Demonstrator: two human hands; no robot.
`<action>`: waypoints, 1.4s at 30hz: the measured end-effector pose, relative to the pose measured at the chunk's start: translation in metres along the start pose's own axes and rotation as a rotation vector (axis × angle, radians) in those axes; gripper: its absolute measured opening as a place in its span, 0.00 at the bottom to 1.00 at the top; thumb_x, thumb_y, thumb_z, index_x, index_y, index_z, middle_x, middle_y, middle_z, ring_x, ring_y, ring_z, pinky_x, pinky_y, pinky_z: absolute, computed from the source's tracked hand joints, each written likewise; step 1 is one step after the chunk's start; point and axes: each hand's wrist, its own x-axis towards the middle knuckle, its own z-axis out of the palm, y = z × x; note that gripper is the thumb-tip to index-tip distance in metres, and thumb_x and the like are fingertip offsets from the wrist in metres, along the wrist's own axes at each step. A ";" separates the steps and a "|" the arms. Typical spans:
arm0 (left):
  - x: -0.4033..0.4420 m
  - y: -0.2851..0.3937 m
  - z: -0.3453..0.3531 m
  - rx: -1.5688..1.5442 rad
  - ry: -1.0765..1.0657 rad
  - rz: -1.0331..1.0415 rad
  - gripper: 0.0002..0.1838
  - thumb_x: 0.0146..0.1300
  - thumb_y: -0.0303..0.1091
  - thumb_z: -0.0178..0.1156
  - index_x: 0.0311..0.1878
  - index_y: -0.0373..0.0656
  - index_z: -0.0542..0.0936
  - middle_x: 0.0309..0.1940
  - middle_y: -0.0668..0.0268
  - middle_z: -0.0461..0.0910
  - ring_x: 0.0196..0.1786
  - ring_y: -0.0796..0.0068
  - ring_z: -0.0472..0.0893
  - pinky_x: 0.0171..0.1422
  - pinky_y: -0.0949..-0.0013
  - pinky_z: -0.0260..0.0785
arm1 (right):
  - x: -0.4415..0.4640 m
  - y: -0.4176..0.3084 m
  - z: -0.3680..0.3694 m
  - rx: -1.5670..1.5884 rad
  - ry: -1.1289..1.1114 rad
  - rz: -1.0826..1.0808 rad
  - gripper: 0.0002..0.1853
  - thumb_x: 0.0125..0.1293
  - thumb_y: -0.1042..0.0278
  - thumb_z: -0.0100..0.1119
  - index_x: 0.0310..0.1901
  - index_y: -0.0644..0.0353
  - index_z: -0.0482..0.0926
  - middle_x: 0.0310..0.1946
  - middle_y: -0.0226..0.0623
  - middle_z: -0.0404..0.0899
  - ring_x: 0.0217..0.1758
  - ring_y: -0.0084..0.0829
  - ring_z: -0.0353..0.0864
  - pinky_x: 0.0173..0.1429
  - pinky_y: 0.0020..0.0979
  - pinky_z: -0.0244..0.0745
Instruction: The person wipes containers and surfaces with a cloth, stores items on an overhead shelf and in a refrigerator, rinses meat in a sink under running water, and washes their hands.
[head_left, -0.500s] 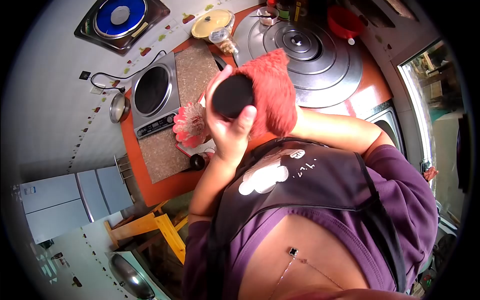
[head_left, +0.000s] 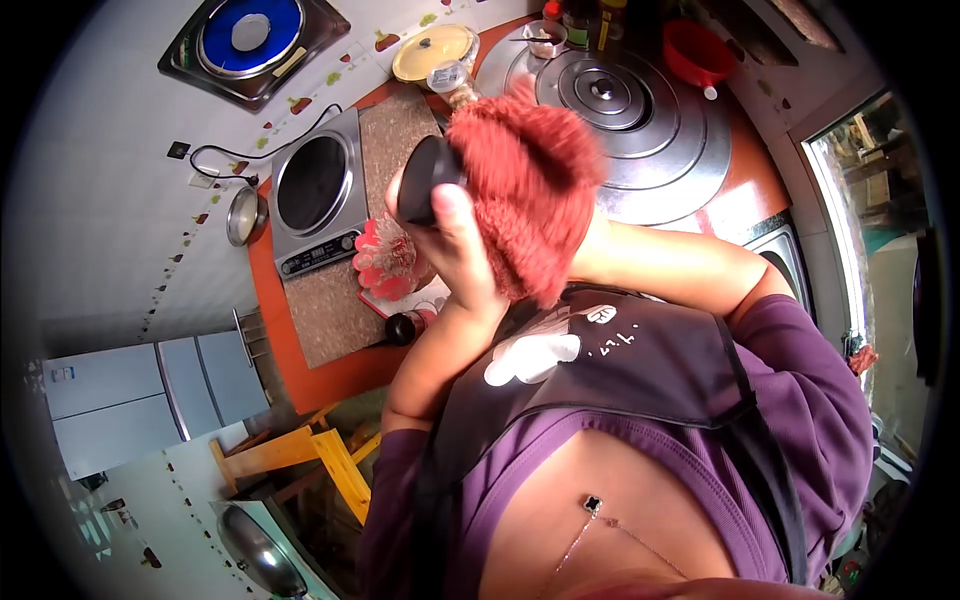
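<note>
My left hand is closed around a jar with a round black lid, fingers and thumb along its sides. Most of the jar's body is hidden by my hand and a fluffy red cloth. The cloth presses against the jar from the right and is blurred by motion. My right hand is closed in the cloth, its fingers covered; only the wrist shows. Below my left hand, on the counter, are a pink scalloped dish and a small dark-lidded jar.
An electric hot plate stands at left on the orange counter. Behind the cloth lies a large ringed metal stove top. A red bowl, several bottles and a yellow lidded pot stand at the back.
The jar has tilted and moved slightly left, so its black lid shows more from the side. The red cloth has swung and bunched around it; my view has shifted slightly.
</note>
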 end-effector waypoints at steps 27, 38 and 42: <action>0.011 0.023 0.019 -0.491 0.083 -0.611 0.32 0.72 0.69 0.42 0.51 0.48 0.75 0.44 0.67 0.79 0.48 0.69 0.80 0.55 0.62 0.73 | -0.022 0.019 0.002 0.297 -0.075 0.143 0.25 0.65 0.64 0.60 0.63 0.59 0.70 0.56 0.42 0.73 0.59 0.38 0.73 0.65 0.36 0.70; 0.012 0.014 0.020 -0.409 0.013 -0.437 0.37 0.72 0.71 0.39 0.56 0.42 0.74 0.50 0.63 0.79 0.53 0.66 0.79 0.60 0.60 0.72 | -0.031 0.023 0.028 0.407 -0.020 0.400 0.22 0.73 0.62 0.52 0.65 0.62 0.68 0.55 0.44 0.75 0.58 0.38 0.76 0.62 0.37 0.74; 0.023 -0.013 0.004 0.099 -0.110 0.161 0.37 0.69 0.66 0.53 0.59 0.36 0.68 0.49 0.61 0.76 0.49 0.73 0.77 0.58 0.68 0.71 | 0.010 0.001 -0.004 1.483 0.284 1.208 0.17 0.74 0.60 0.51 0.55 0.64 0.77 0.50 0.43 0.83 0.48 0.34 0.86 0.56 0.36 0.82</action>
